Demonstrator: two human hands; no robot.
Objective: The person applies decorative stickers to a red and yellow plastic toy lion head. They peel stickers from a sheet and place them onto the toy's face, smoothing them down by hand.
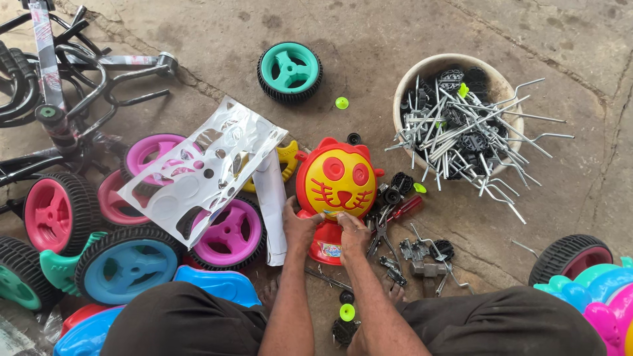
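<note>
Cat-face toy panel [337,178], red and yellow, stands on the concrete floor [369,39] between wheels and a bowl of rods [455,112], left hand [300,227] and right hand [353,232] both closed on its lower edge.

Both hands [326,231] hold a cat-face toy panel [336,179].

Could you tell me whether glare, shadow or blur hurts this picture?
Head view: soft, even light, no hard shadows; glare only on the sticker sheet; both hands and the cat face are sharp; the frame edges bend slightly from the wide lens.
</note>
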